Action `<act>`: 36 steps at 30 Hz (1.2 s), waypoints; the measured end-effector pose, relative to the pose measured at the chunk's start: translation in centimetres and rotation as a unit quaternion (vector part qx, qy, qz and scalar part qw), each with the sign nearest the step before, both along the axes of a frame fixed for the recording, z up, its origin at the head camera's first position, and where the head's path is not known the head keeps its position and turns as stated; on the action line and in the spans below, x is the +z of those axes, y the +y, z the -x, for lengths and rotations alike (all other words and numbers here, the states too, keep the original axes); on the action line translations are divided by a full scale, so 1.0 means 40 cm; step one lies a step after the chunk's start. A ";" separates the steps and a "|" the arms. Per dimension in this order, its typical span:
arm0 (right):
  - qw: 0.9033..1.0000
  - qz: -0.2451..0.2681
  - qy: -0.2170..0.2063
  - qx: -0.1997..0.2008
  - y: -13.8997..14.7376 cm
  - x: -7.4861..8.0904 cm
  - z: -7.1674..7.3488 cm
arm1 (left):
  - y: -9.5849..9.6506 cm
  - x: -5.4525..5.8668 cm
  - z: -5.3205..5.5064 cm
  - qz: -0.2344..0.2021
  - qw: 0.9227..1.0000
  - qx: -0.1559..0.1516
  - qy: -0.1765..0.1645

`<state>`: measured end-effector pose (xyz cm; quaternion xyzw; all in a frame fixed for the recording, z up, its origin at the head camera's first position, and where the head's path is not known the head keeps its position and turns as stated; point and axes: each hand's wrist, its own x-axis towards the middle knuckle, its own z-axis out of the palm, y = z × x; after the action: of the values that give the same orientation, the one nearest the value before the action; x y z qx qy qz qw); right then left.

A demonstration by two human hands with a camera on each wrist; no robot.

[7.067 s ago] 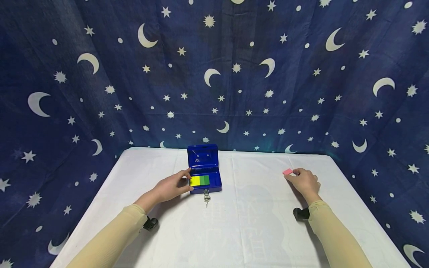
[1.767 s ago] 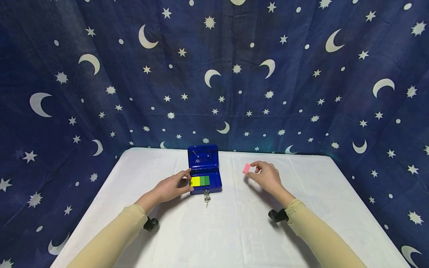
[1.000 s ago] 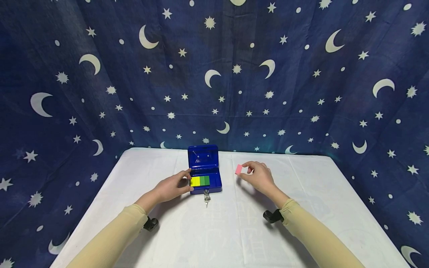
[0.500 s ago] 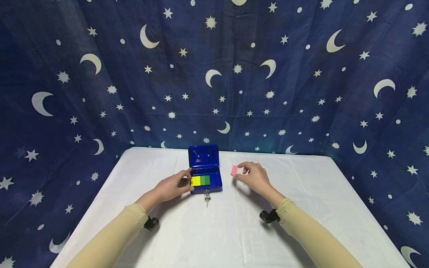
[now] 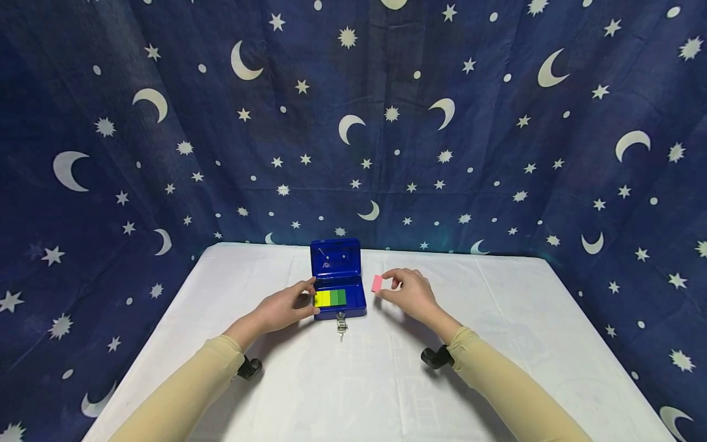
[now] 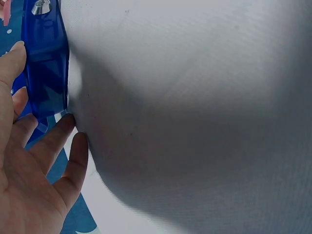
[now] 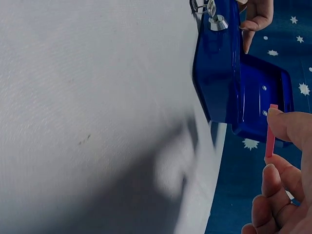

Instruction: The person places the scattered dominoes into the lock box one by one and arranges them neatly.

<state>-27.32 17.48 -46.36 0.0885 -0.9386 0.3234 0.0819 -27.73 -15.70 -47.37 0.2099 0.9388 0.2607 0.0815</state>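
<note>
A blue metal cash box (image 5: 356,301) stands on the white table with its lid (image 5: 336,259) raised. Inside, at the front left, a row of yellow and green domino blocks (image 5: 329,298) lies side by side. My left hand (image 5: 276,309) holds the box at its left end, thumb at the front corner and index finger at the back. Just right of the box, my right hand (image 5: 410,296) pinches a pink domino block (image 5: 377,283) between thumb and index finger. In the right wrist view the pink block (image 7: 271,131) shows edge-on, overlapping the raised lid.
A lock with keys (image 5: 341,325) hangs from the front of the box. The white-covered table (image 5: 497,307) ends at a dark blue curtain (image 5: 353,153) patterned with moons and stars. Black camera mounts (image 5: 436,357) sit under both wrists.
My right hand has carried the pink domino block leftward from the right part of the table to beside the box, turning it more upright. The left hand and the box stay put.
</note>
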 end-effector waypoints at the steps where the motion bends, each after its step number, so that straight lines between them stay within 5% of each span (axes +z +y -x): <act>1: 1.000 -0.001 0.001 0.003 -0.003 0.000 0.000 | 0.000 0.000 0.000 0.000 1.000 0.000 0.000; 36: 0.997 -0.021 -0.039 0.059 -0.097 -0.005 0.030 | 0.002 -0.002 -0.001 0.006 1.000 0.008 -0.003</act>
<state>-28.54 13.60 -46.55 0.1329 -0.9408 0.3108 0.0243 -27.71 -15.61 -47.47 0.2009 0.9417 0.2566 0.0839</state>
